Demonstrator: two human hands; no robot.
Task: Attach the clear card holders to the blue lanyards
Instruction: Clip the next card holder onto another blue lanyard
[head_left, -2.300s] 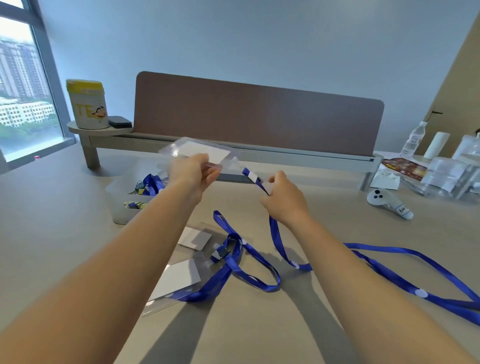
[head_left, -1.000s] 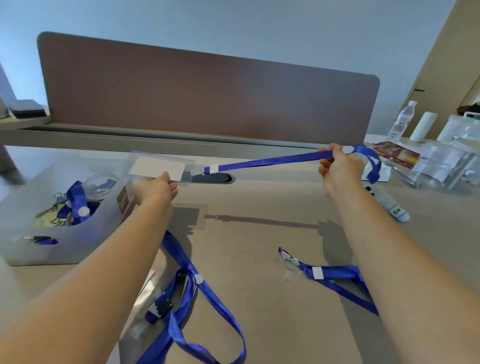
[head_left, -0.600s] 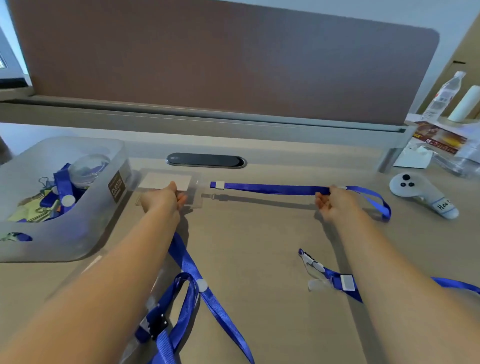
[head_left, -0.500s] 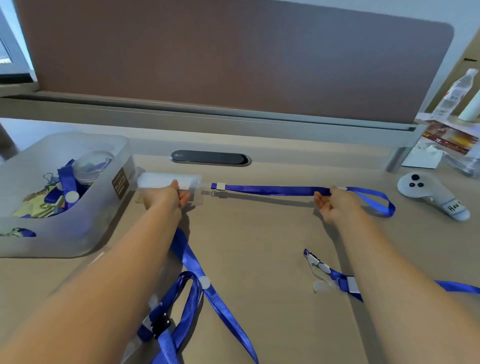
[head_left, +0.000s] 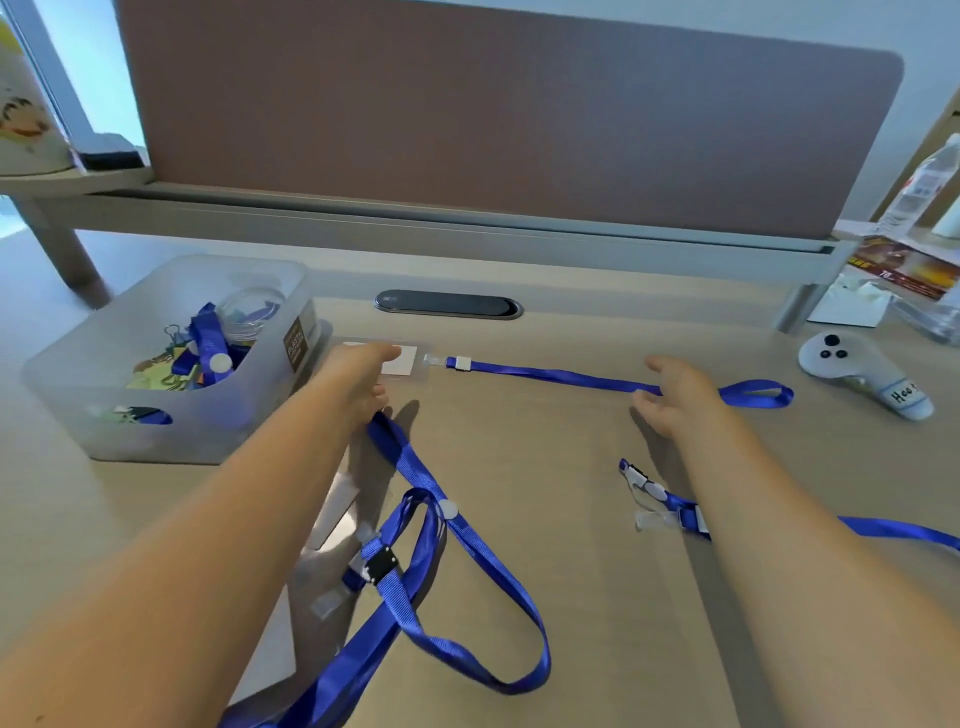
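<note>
white controller (head_left: 865, 375) has "Hee" handwritten on its tag, bin's (head_left: 78, 384) brown label says "PLASTIC", leaflet (head_left: 904, 267) shows "70", rest too blurry tbh

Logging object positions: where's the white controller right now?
Head view, far right of the desk: the white controller lies just beyond the laid-out blue lanyard loop, below the brochure.

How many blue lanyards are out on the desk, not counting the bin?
3: one blue fabric lanyard stretched straight at the back, one looped near the left arm, one trailing off the right edge. Others may be hidden.
</note>
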